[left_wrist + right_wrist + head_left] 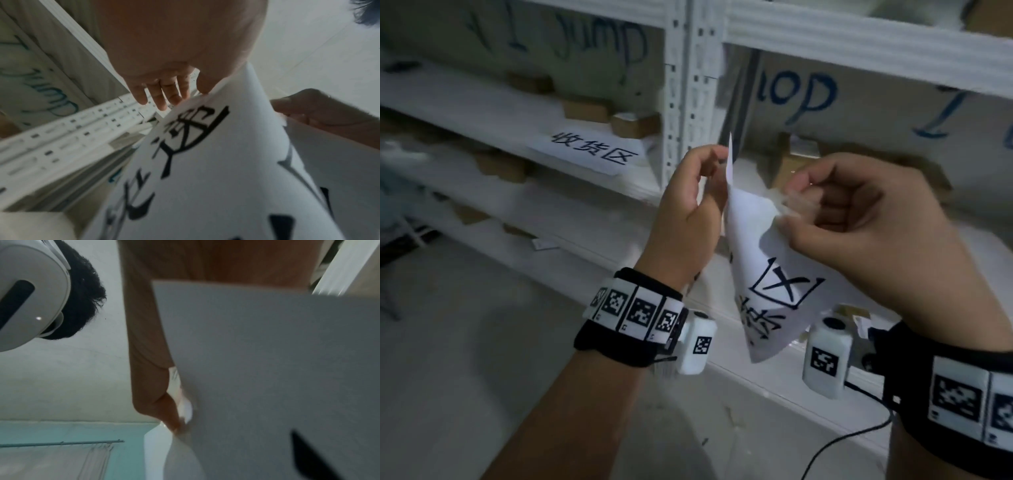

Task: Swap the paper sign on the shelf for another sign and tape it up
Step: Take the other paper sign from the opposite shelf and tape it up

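1. A white metal shelf (685,102) fills the background; a paper sign (592,150) with black characters lies on one level, left of the upright.
2. A second, curled paper sheet (767,274) is held in mid-air before the shelf (nothing looks taped yet, so most of the swap seems left).
3. The right hand (859,219) pinches its crumpled edge.
4. The left hand (695,205) pinches the top corner, other fingers loose.

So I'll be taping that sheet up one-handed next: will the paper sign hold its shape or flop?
Probably flop: the paper sign curls and hangs between the left hand and right hand. It looks light, pinched only at the top. Likely creases easily; its edge by the right fingers already looks crumpled.
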The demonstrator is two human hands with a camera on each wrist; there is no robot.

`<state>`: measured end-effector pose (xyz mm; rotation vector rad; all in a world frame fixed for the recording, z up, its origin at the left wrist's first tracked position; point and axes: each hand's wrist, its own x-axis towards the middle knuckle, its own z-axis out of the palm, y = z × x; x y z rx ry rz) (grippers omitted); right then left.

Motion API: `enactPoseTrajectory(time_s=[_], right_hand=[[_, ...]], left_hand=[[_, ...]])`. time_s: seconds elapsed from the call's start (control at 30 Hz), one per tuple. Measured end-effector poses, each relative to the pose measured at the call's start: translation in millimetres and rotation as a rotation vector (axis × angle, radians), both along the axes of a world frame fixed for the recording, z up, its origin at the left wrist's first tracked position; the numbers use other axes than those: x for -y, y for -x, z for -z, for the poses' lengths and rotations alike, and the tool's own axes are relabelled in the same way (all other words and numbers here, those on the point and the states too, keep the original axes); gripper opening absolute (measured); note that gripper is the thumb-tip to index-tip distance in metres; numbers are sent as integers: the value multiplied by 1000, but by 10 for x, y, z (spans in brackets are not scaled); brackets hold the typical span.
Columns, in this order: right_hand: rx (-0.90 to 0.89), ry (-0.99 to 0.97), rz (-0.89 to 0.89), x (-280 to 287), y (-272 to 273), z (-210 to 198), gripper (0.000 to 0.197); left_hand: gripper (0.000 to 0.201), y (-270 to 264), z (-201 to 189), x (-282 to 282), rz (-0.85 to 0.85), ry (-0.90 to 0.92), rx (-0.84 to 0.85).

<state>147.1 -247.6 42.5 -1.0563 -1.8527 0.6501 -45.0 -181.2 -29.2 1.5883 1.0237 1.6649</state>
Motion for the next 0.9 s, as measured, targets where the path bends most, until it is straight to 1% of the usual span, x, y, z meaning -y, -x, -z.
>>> enactPoseTrajectory(time_s=[0.03,0.1,0.13,0.23,0.3,0.4,0.5,0.57,0.67,0.77,0.9], right_hand=[[-10,6,-34,-44,115,3,29],[-9,9,-69,-133,339,13,26],[-2,5,-64,-166,434,14,24],[46,-26,-7,-255,681,50,18],[76,-46,26,-328,800,100,21],[49,-39,76,-432,929,199,22],[-56,-23,135,-524,1016,296,17],[-99,2,140,-607,1062,338,16],[-108,15,129,-750,1106,369,17],[-145,10,120,-933,1134,396,25],[-179,35,62,-1238,1196,432,55]], left_hand=[[15,137,7,7,-46,1,-19],[21,412,23,31,-152,-31,-65],[23,533,23,43,-207,-49,-90],[20,874,16,62,-361,-65,-178],[19,1060,10,53,-420,-72,-230],[19,1268,4,3,-460,-106,-277],[18,1387,18,-70,-498,-133,-324],[18,1432,39,-138,-515,-139,-344],[18,1446,63,-274,-521,-125,-377],[18,1426,39,-473,-539,-118,-398],[19,1448,-28,-806,-575,-104,-414]])
